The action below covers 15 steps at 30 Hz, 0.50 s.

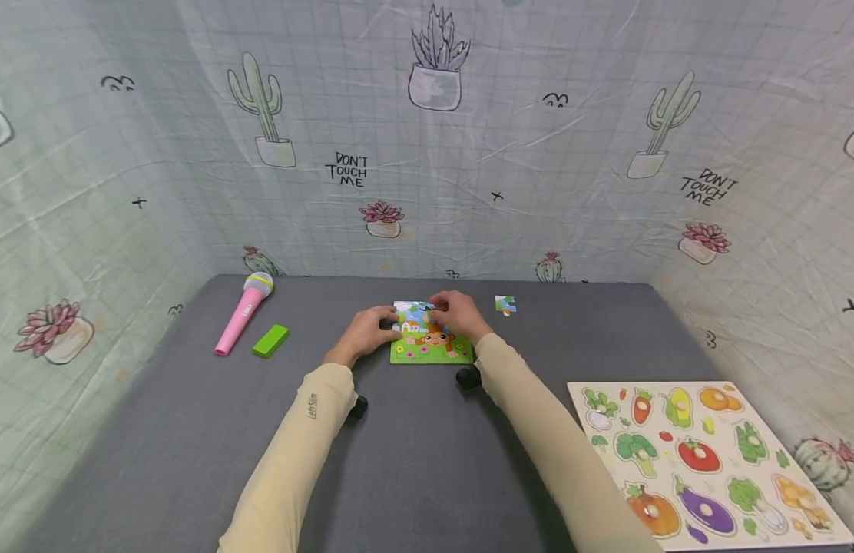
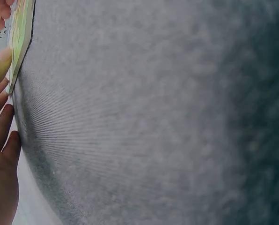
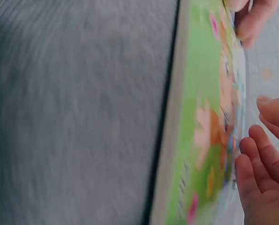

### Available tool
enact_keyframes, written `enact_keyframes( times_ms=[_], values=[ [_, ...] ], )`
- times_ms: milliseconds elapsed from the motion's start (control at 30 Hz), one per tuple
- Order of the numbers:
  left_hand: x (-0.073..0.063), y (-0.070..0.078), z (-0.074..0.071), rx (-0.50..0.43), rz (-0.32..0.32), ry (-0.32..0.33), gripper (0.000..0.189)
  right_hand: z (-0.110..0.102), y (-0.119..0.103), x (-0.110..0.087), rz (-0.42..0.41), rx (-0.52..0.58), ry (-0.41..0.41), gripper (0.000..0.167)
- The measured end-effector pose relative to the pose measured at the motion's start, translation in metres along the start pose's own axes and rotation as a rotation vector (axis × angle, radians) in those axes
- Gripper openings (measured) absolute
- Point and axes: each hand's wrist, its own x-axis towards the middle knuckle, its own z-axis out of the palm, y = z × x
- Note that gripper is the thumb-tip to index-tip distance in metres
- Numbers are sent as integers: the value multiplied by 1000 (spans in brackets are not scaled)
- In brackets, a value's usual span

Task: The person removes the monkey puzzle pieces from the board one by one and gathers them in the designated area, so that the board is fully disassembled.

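A small jigsaw puzzle (image 1: 422, 355) with a monkey, a house and flowers lies on the grey table. My left hand (image 1: 365, 332) holds its left edge, thumb over the printed face and fingers along the side. The upper right part of the puzzle is partly hidden by my right hand (image 1: 461, 313). In the right wrist view that hand's fingers (image 3: 266, 161) are loosely bent beside the puzzle's edge, thumb apart, with nothing visible between them. A loose puzzle piece (image 1: 505, 304) lies to the right of my right hand.
At the back left lie a pink toy microphone (image 1: 243, 311) and a green block (image 1: 271, 341). A vegetable peg board (image 1: 665, 434) occupies the front right, beside my right forearm. Printed curtains (image 1: 427, 177) enclose the table at the back and sides.
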Motion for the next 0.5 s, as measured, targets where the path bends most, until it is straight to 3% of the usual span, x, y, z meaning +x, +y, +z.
enact_keyframes(
  times_ms=[500],
  values=[
    [2, -2, 3, -9, -16, 9, 42, 12, -4, 5, -2, -128, -65, 38]
  ],
)
